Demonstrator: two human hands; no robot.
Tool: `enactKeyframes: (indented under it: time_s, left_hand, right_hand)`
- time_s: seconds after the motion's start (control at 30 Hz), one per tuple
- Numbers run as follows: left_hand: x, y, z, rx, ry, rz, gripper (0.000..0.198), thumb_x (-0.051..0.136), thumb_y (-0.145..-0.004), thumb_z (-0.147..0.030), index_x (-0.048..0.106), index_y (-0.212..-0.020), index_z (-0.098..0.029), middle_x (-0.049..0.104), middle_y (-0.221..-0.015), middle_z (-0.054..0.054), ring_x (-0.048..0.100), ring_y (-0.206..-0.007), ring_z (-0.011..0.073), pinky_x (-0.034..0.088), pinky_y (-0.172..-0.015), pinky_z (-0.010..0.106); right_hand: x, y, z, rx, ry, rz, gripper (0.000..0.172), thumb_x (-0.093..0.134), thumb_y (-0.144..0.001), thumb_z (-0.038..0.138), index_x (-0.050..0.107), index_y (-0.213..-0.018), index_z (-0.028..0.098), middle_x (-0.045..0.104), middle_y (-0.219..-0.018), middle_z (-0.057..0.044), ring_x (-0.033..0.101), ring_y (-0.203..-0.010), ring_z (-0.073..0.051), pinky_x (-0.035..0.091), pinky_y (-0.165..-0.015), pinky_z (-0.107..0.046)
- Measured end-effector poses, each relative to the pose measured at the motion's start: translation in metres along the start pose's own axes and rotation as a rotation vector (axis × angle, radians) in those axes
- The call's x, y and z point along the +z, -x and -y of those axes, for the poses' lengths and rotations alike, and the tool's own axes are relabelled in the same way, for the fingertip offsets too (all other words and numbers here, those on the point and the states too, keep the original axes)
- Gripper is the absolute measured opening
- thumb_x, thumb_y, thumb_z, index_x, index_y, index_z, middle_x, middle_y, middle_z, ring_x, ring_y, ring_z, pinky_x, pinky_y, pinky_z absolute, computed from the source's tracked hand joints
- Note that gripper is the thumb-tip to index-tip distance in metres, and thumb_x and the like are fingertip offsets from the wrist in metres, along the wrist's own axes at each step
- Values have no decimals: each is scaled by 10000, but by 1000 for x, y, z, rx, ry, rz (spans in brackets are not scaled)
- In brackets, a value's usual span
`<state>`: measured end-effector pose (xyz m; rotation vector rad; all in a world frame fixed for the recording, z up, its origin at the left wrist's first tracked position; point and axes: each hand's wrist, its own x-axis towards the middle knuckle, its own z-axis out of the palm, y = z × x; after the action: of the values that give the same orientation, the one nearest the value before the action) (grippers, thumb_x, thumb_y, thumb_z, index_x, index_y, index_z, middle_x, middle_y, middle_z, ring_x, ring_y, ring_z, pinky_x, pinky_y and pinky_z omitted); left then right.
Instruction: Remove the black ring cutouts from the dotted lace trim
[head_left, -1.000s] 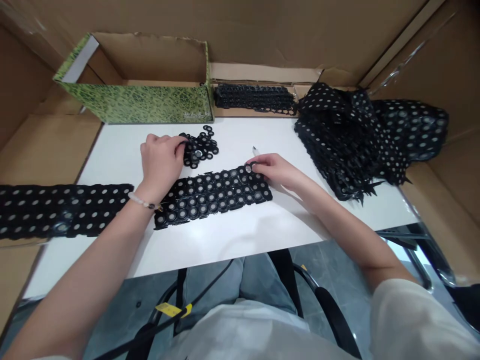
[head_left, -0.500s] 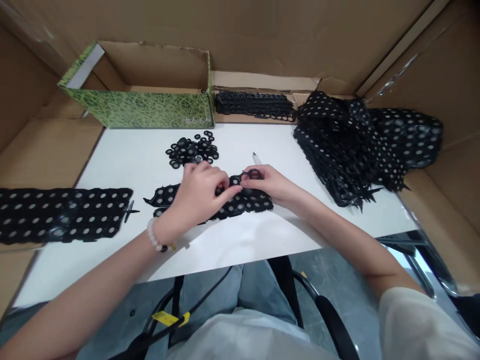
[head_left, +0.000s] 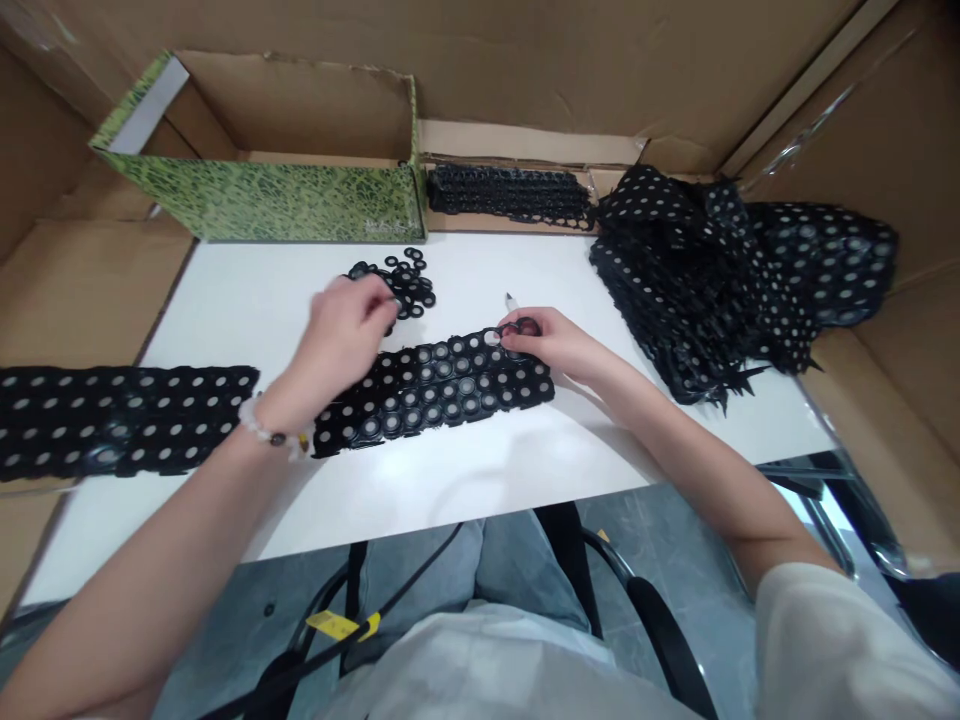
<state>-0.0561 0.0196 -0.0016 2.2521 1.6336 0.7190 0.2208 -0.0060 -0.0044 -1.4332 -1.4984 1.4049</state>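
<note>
A black rubber strip with rows of round holes (head_left: 442, 385) lies across the white table. My right hand (head_left: 544, 335) pinches the strip's upper right edge, where a bent ring-like part shows between thumb and fingers. Over the left side of a pile of small black rings (head_left: 412, 285) hovers my left hand (head_left: 345, 325), its fingers drawn together near the thumb and blurred by motion. Whatever those fingers hold, if anything, is too small to make out. A beaded bracelet circles my left wrist.
Another perforated sheet (head_left: 127, 420) lies at the left. Behind stand a green patterned box (head_left: 277, 200) and a stack of black strips (head_left: 510, 195). A heap of dotted black sheets (head_left: 697, 270) fills the right. A pen tip (head_left: 511, 300) points up beyond my right hand.
My left hand has left the strip and moved left and up to the ring pile, uncovering more of the strip. My right hand keeps its pinch. The view has shifted slightly.
</note>
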Motion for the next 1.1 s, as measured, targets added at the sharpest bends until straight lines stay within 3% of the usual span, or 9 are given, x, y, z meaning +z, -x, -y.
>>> enactKeyframes:
  time_s: [0.17, 0.3, 0.37, 0.53, 0.73, 0.8, 0.9, 0.97, 1.1]
  left_hand:
    - [1, -11, 33, -85, -201, -181, 321, 499, -984, -407, 765, -1015, -230, 739, -960, 101, 588, -1070, 344, 457, -948, 520]
    - [-1, -5, 13, -7, -192, -237, 312, 505, -1004, -413, 753, -1139, -282, 733, -1033, 109, 594, -1064, 341, 464, -986, 525]
    - [-1, 2, -7, 94, -136, -169, 293, 512, -1010, -442, 745, -1020, -266, 727, -950, 96, 604, -998, 320, 475, -966, 504]
    - [13, 22, -45, 284, 9, 189, 422, 541, -979, -558, 617, -729, -225, 677, -727, 81, 578, -823, 286, 475, -806, 437]
    - [15, 16, -39, 230, 201, 276, 341, 486, -969, -439, 628, -738, -232, 726, -799, 73, 590, -905, 285, 475, -866, 428]
    - [6, 7, -28, 123, 215, 225, 297, 516, -926, -403, 643, -722, -228, 724, -797, 57, 604, -895, 275, 478, -877, 430]
    - [-7, -5, -4, -94, 109, -8, 316, 504, -931, -380, 696, -755, -203, 700, -803, 44, 596, -871, 257, 478, -908, 455]
    - [-11, -10, 13, -120, -43, -127, 395, 480, -991, -421, 782, -932, -174, 717, -921, 71, 585, -996, 292, 443, -1010, 511]
    - [-3, -8, 25, -91, -179, -201, 401, 491, -1030, -448, 796, -1189, -244, 702, -1163, 147, 498, -1228, 394, 399, -1027, 578]
  right_hand:
    - [4, 5, 3, 117, -79, 52, 231, 847, -697, 264, 764, -891, 169, 675, -805, -17, 604, -816, -190, 481, -855, -347]
    - [7, 8, 5, 155, -142, 54, 166, 841, -716, 236, 754, -837, 162, 720, -866, -51, 632, -854, -200, 504, -886, -349]
    - [8, 9, 5, 190, -225, 64, 153, 822, -737, 229, 756, -860, 166, 738, -886, -64, 650, -875, -210, 523, -883, -347]
    - [14, 13, 5, 148, -336, 167, 223, 866, -723, 298, 768, -873, 165, 772, -892, -74, 684, -931, -242, 552, -904, -378]
    - [7, 9, 6, 134, -288, 193, 161, 856, -726, 269, 815, -852, 176, 799, -925, -46, 700, -939, -198, 529, -937, -332]
    - [1, 7, 7, 165, -241, 159, 103, 839, -749, 242, 820, -829, 180, 799, -903, -53, 698, -910, -200, 536, -909, -332]
    - [-6, 5, 7, 179, -166, 166, 63, 799, -778, 180, 831, -833, 185, 813, -933, -65, 698, -920, -216, 546, -905, -342]
    - [-7, 4, 6, 208, -154, 198, 122, 763, -794, 143, 845, -872, 191, 821, -979, -73, 701, -932, -224, 554, -902, -347]
    - [-6, 2, 5, 324, -193, 200, 248, 719, -773, 95, 854, -938, 222, 821, -999, -68, 703, -882, -229, 575, -825, -350]
